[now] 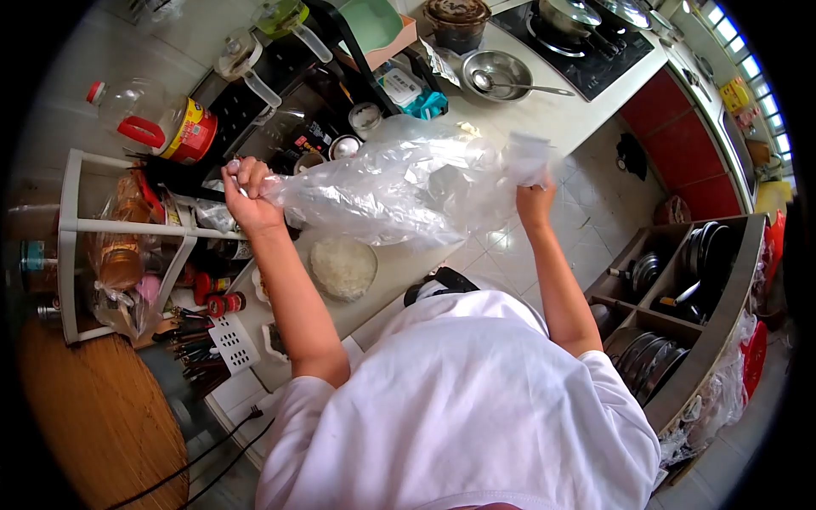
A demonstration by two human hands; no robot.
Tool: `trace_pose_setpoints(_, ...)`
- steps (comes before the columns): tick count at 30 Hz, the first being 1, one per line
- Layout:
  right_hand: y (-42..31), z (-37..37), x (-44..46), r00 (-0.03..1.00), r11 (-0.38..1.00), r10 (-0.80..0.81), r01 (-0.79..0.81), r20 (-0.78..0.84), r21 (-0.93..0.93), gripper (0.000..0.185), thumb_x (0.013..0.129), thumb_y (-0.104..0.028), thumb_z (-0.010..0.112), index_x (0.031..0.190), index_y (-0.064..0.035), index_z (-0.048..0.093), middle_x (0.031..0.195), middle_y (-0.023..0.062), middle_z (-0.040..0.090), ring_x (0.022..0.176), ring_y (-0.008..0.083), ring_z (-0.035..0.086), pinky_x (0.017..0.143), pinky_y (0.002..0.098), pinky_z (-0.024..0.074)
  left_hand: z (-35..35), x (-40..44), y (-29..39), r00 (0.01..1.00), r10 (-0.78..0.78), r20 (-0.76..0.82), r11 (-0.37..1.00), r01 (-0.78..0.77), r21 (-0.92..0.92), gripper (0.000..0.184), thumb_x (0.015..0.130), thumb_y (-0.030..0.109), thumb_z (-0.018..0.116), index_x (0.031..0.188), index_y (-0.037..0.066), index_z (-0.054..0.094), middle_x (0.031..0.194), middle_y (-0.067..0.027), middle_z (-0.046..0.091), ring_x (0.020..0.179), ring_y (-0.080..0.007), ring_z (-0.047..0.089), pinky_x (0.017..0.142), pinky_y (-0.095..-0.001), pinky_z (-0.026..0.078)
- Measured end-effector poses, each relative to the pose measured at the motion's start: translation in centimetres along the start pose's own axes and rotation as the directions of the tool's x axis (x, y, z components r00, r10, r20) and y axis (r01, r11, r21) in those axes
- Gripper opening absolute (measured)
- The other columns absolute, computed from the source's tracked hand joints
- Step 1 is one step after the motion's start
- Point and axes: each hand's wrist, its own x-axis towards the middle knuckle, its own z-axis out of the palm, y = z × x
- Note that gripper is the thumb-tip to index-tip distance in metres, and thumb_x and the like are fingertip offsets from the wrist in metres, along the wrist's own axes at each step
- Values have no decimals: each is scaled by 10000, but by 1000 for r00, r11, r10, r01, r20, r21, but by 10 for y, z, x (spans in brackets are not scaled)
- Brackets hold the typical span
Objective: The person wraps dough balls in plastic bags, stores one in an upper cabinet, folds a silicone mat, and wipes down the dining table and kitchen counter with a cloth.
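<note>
A large clear plastic bag (382, 191) is stretched out between my two hands above the counter. My left hand (251, 189) is closed on its left end, fingers curled around the gathered plastic. At the other end, my right hand (535, 202) is closed too, and a whitish, blurred piece of the plastic (529, 157) sticks up from it. Below the bag, near my left forearm, a clear bowl (342, 269) of white, shredded or noodle-like food sits on the counter. The bag covers part of the counter's edge.
Behind the bag a metal bowl (497, 76) holds a ladle, beside a black cooktop (586, 51). An oil bottle (174, 127) and a white shelf (127, 225) with jars stand left. A rack (680, 289) of pans and lids is at right. A round wooden board (102, 416) is lower left.
</note>
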Motion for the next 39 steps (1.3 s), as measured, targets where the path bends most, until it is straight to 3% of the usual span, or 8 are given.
trace_pose_setpoints(4, -16, -8, -1, 996, 986, 89, -87, -3, 141, 209, 794, -68, 591, 968, 47, 614, 849, 109, 663, 795, 166, 596, 727, 280, 461, 7, -3, 1, 994, 108, -31, 888, -83, 453, 172, 907, 287, 563, 892, 116, 579, 680, 20, 464, 518, -53, 335, 483, -171, 308)
trace_pose_setpoints(7, -2, -3, 1, 986, 961, 161, -146, -47, 234, 199, 842, -156, 645, 926, 22, 619, 808, 31, 619, 770, 109, 550, 668, 262, 446, 7, -5, -9, 988, 98, 116, 81, -124, 989, 476, 767, 245, 753, 1172, 83, 562, 930, -12, 513, 791, -89, 520, 700, -189, 415)
trace_pose_setpoints(9, -2, -3, 3, 964, 906, 263, -232, -42, 355, 191, 844, -160, 644, 915, 17, 626, 802, 17, 616, 744, 105, 547, 659, 261, 440, 22, -16, -20, 981, -82, 178, -593, -192, 782, 552, 642, 288, 815, 1128, 139, 601, 980, -73, 541, 801, -178, 587, 700, -272, 471)
trace_pose_setpoints(13, -23, -10, 3, 877, 772, 480, -407, -29, 488, 178, 853, -189, 651, 875, -14, 630, 780, -6, 596, 691, 65, 513, 605, 239, 399, 16, -18, -29, 967, -121, -226, -829, 27, 558, 279, 626, 223, 776, 877, 133, 694, 764, -98, 629, 686, -270, 614, 659, -357, 496)
trace_pose_setpoints(20, -2, -23, 2, 859, 773, 512, -445, -29, 452, 203, 850, -197, 658, 880, 1, 622, 794, -1, 592, 704, 63, 509, 623, 234, 396, 21, -22, 4, 962, -230, -146, 506, 246, 826, 223, 806, 92, 623, 1023, 65, 584, 927, -14, 608, 865, -123, 570, 729, -247, 467)
trace_pose_setpoints(27, 8, -12, -5, 928, 854, 365, -300, -77, 425, 245, 847, -182, 654, 956, 33, 608, 862, 36, 617, 768, 96, 530, 693, 248, 420, 22, -30, -6, 957, 289, 13, 333, -113, 936, 447, 831, 194, 636, 1240, 61, 513, 1121, -91, 595, 941, -209, 607, 772, -243, 496)
trace_pose_setpoints(34, -4, -12, -13, 867, 859, 435, -480, 243, 177, 275, 845, -243, 659, 940, 14, 632, 843, 13, 623, 718, 87, 525, 631, 244, 409, 67, -11, -48, 964, -263, -46, 535, 186, 824, 511, 767, 111, 635, 1250, 53, 481, 1038, -45, 578, 801, -50, 545, 631, -173, 449)
trace_pose_setpoints(39, -31, 8, -27, 861, 726, 342, -497, 377, 475, 283, 862, -261, 644, 985, -7, 632, 883, 22, 636, 784, 97, 559, 686, 242, 426, 84, -23, -118, 992, -82, 92, 521, -36, 853, 577, 771, 96, 628, 1301, 31, 407, 1098, -78, 544, 892, -100, 555, 742, -217, 482)
